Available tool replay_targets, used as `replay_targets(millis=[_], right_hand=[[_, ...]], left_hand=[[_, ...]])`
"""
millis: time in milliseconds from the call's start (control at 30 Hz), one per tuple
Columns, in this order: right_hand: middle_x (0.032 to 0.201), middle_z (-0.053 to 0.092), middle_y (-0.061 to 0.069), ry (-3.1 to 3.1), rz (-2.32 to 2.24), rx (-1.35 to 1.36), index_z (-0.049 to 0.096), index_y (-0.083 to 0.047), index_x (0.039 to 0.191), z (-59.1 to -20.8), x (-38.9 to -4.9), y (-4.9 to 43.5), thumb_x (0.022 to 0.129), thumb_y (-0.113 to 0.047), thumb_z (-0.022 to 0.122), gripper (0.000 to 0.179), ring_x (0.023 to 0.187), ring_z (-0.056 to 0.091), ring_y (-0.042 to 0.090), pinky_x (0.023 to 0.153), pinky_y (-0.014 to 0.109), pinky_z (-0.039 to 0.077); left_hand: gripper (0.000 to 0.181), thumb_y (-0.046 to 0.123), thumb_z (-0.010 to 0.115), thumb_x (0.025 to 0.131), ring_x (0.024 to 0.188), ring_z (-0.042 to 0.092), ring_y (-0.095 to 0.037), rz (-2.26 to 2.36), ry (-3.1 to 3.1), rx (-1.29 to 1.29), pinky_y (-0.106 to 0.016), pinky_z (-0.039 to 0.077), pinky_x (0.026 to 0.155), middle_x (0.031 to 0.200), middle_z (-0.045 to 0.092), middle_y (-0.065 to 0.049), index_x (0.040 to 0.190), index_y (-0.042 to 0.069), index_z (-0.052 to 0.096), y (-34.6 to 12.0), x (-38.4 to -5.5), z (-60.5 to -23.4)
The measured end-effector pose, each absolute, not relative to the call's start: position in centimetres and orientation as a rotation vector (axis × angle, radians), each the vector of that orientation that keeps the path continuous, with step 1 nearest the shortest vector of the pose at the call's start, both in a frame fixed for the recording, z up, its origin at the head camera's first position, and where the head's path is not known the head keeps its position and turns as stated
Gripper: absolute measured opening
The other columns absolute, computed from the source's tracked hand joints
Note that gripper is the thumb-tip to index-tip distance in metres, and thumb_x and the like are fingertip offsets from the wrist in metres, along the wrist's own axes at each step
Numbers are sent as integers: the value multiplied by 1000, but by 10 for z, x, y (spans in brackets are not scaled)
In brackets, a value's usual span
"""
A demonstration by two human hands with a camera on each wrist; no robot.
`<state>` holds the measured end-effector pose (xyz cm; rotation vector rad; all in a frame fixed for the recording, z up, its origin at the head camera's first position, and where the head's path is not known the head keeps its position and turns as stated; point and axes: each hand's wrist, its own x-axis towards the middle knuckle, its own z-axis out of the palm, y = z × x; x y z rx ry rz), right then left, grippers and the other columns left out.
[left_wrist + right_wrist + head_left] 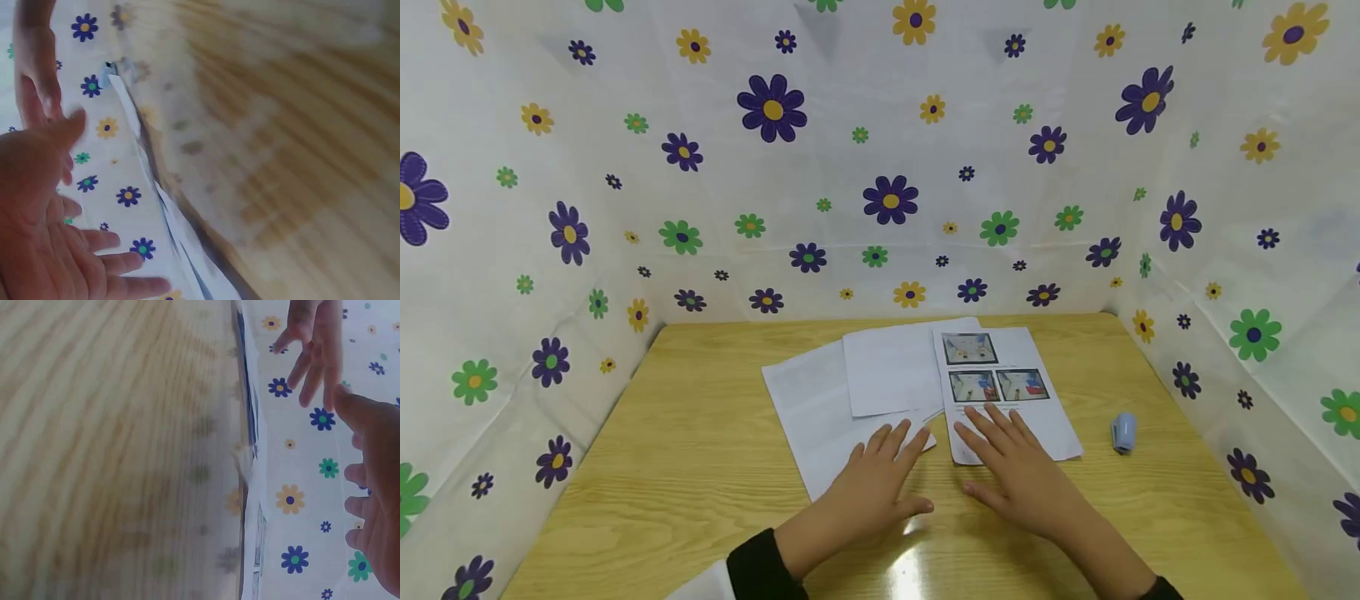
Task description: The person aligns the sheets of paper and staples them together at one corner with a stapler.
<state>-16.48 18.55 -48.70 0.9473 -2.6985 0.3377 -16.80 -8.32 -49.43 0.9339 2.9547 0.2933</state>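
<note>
Several sheets of paper lie overlapping on the wooden table. A blank sheet (805, 400) is at the left, a second blank sheet (891, 367) partly covers it, and a sheet printed with three pictures (1011, 429) lies at the right. My left hand (880, 483) is spread over the lower part of the left sheet, holding nothing. The right hand (1022, 475) is spread at the lower edge of the printed sheet, also holding nothing. Both wrist views show gaps between the hands and the table. A small light-blue stapler-like object (1123, 433) stands right of the papers.
The wooden table (700, 433) is enclosed by a white flower-patterned cloth (820, 167) at the back and on both sides. Light glares off the table's front middle.
</note>
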Motion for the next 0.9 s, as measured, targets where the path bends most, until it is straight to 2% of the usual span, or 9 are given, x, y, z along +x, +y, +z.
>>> replay_targets(millis=[133, 267, 433, 567, 667, 767, 900], right_hand=[[164, 37, 11, -2700, 480, 842, 38, -9, 158, -486, -175, 189, 93, -37, 75, 80, 152, 30, 35, 120, 62, 25], [159, 43, 16, -2715, 634, 724, 38, -6, 157, -484, -184, 194, 93, -31, 77, 79, 147, 38, 40, 117, 61, 32], [157, 44, 20, -2783, 805, 593, 37, -7, 157, -480, -195, 202, 98, -30, 70, 72, 144, 40, 44, 114, 63, 36], [158, 42, 22, -2830, 948, 516, 34, -7, 159, -475, -204, 210, 100, -28, 67, 70, 145, 39, 45, 113, 65, 35], [158, 42, 23, -2832, 1015, 455, 34, -6, 159, -474, -209, 217, 101, -26, 66, 69, 145, 38, 46, 114, 65, 34], [157, 43, 24, -2814, 1093, 380, 37, -3, 157, -473, -217, 224, 102, -25, 64, 65, 141, 44, 46, 111, 64, 38], [157, 43, 24, -2803, 1303, 207, 36, -1, 156, -472, -232, 233, 106, -27, 57, 61, 138, 47, 45, 110, 62, 40]], left_hand=[[92, 54, 64, 97, 146, 37, -39, 554, 2893, 825, -52, 53, 101, 164, 29, -19, 165, 16, 16, -67, -170, -487], [90, 48, 67, 97, 144, 41, -38, 800, 2795, 719, -51, 52, 102, 162, 33, -19, 164, 13, 17, -54, -173, -484], [81, 41, 66, 98, 133, 54, -40, 1053, 2709, 506, -51, 50, 104, 146, 51, -28, 156, -3, 30, -44, -190, -482], [75, 37, 68, 98, 113, 66, -40, 1344, 2471, 231, -50, 61, 78, 139, 57, -27, 153, -1, 35, -35, -207, -477], [72, 32, 70, 97, 112, 65, -42, 1540, 2286, 74, -48, 62, 61, 141, 54, -27, 153, 1, 35, -28, -215, -474], [67, 28, 67, 99, 125, 56, -46, 1657, 2182, -17, -51, 62, 65, 144, 50, -28, 152, 1, 35, -18, -222, -474], [58, 18, 58, 102, 133, 49, -48, 1749, 2119, -90, -58, 60, 75, 149, 45, -29, 152, 2, 35, -4, -232, -477]])
